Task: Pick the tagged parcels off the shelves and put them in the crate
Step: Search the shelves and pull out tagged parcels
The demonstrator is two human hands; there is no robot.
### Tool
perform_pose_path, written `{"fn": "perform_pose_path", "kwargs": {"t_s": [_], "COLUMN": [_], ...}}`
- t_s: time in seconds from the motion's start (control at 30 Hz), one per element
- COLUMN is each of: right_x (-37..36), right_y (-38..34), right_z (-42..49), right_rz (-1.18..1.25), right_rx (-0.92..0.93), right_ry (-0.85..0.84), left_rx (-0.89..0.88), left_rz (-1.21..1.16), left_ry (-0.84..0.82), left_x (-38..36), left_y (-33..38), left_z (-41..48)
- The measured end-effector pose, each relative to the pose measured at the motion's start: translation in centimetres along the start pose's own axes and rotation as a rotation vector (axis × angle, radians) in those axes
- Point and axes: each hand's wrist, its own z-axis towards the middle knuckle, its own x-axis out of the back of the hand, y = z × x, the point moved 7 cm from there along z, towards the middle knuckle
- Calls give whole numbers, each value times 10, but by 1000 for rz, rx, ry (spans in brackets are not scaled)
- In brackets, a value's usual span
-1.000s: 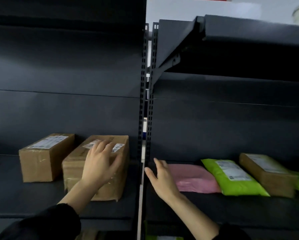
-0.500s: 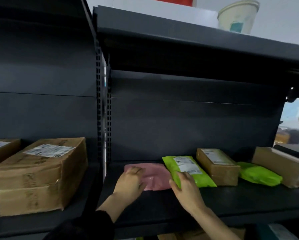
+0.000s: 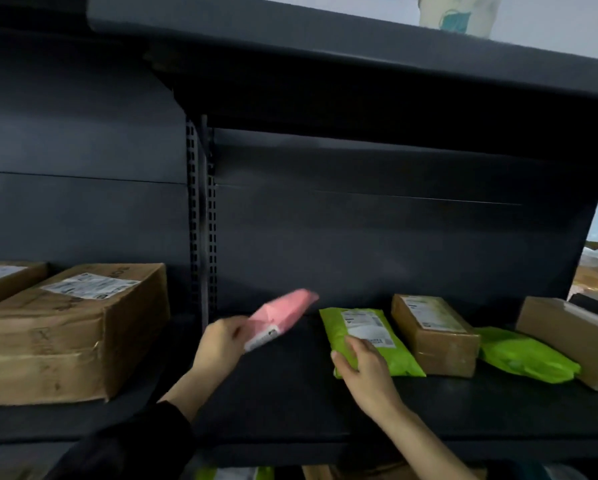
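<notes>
Two hands show in your head view. Your left hand (image 3: 221, 344) grips the pink parcel (image 3: 283, 308), held clear of the shelf (image 3: 290, 396) and tilted toward 2 o'clock. At its 4 o'clock, your right hand (image 3: 365, 374) curls round the near end of the green parcel (image 3: 366, 336), which lies flat on the shelf.

A slotted upright (image 3: 202, 220) splits the shelf (image 3: 290, 393) into two bays. In the left bay a large box (image 3: 72, 334) sits just right of an edge box (image 3: 6, 278) (cut off by the frame). Right of the upright, the left hand (image 3: 221, 344) holds a lifted mailer (image 3: 283, 313) tilted above the shelf. Further right lie, in order, a labelled mailer (image 3: 370, 334) with the right hand (image 3: 363, 368) gripping its near end, a small box (image 3: 436, 334) touching it, a second mailer (image 3: 526, 355), and an end box (image 3: 574, 334). A cup (image 3: 453, 12) stands on the top shelf (image 3: 325, 39).
</notes>
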Motion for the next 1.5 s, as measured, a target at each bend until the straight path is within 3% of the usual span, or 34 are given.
{"fn": "perform_pose_path", "kwargs": {"t_s": [0.13,0.3,0.43,0.67,0.8,0.9,1.0,1.07,1.2,1.33,1.5], "right_x": [-6,-20,-32,-31,-19,-14,-8,-5,-4,-4,-13], "right_y": [-22,-49,-53,-53,-52,-54,-59,-66,-83,-86,-60], "right_z": [10,15,17,19,23,27,32,34,33,34,23], "right_rz": [194,378,579,755,555,432,410,385,288,209,202], "right_rx": [-40,-38,-124,-195,-144,-88,-40,-6,60,93,-33], "right_ry": [-46,-112,-206,-173,-134,-161,-215,-259,-316,-170,-17], "left_rx": [287,434,505,503,460,275,17,-62,46,135,294], "left_rz": [-582,-956,-1092,-947,-832,-527,24,167,-121,-375,-745], "left_ry": [-16,-176,-249,-264,-44,35,113,44,-250,-178,-47], "left_x": [15,8,1,7,25,46,65,64,48,46,43], "left_y": [-10,-15,-13,-8,-15,-9,10,20,23,11,-14], "left_z": [-16,-34,-46,-43,-28,-13,-4,1,-1,-12,-24]}}
